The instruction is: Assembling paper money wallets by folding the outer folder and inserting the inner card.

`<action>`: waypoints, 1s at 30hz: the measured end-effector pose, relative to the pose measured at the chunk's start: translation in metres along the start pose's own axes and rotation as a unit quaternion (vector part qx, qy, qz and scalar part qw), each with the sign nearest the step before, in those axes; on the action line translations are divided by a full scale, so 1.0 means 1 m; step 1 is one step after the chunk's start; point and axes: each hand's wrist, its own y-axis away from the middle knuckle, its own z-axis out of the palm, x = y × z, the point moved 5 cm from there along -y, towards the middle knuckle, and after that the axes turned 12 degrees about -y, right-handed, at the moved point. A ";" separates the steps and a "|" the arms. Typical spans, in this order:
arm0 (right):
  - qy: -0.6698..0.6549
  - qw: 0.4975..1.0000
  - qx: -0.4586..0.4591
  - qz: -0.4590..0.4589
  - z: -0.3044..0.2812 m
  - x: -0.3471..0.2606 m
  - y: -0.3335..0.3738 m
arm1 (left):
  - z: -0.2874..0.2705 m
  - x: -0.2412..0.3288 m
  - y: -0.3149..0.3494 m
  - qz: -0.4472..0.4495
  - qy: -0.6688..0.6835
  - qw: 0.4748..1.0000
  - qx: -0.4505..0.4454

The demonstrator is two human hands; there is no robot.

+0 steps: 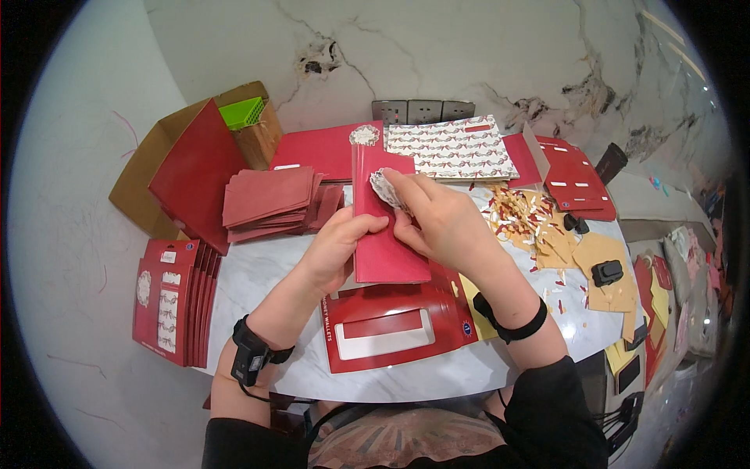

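Observation:
My left hand (332, 248) is closed on the left edge of a long red paper wallet (391, 262), thumb across its front. The wallet is held upright above the table, with a clear strip along its left side. My right hand (441, 215) pinches a white, scallop-edged paper label (381, 187) against the wallet's upper face; part of the label is hidden under the fingers. A similar label (364, 135) shows just above the wallet's top. Below both hands lies a glossy red card sleeve (398, 363) with a cut-out window.
Dark red envelopes (269, 199) are stacked to the left, near a cardboard box (144, 168). Finished-looking red packs (168, 301) stand at the left edge. Patterned white sheets (449, 148) lie behind. Paper scraps (519, 215) and a black block (607, 273) are at right.

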 end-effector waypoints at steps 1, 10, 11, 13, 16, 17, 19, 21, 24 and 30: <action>0.001 1.000 -0.001 0.000 0.002 0.000 0.001 | 0.001 -0.001 0.000 -0.006 -0.004 1.000 0.015; 0.043 0.993 0.099 -0.040 -0.001 0.011 0.004 | 0.000 -0.007 0.001 -0.012 -0.045 0.998 0.034; 0.017 0.994 0.102 -0.035 -0.003 0.011 0.004 | 0.002 -0.005 0.001 -0.014 -0.025 1.000 -0.005; -0.011 0.994 0.102 -0.031 -0.003 0.010 0.004 | -0.002 0.000 -0.001 -0.020 0.003 0.999 -0.028; -0.006 0.996 0.081 -0.034 0.003 0.004 0.004 | -0.016 -0.001 -0.005 -0.034 0.031 0.997 -0.059; 0.008 0.996 0.080 -0.049 0.004 -0.001 0.004 | -0.016 -0.003 -0.007 -0.052 0.090 0.994 -0.039; 0.022 0.995 0.077 -0.063 0.007 -0.004 0.003 | -0.012 -0.006 -0.009 -0.069 0.149 0.986 -0.020; 0.061 0.989 0.096 -0.091 0.008 -0.007 0.005 | -0.008 -0.004 -0.008 -0.043 0.071 0.996 0.010; 0.062 0.990 0.090 -0.083 0.012 -0.005 0.006 | -0.008 -0.006 -0.008 -0.016 0.018 0.999 0.037; -0.042 0.994 0.090 -0.040 0.007 0.005 0.005 | -0.008 -0.011 -0.011 0.004 0.005 0.998 0.068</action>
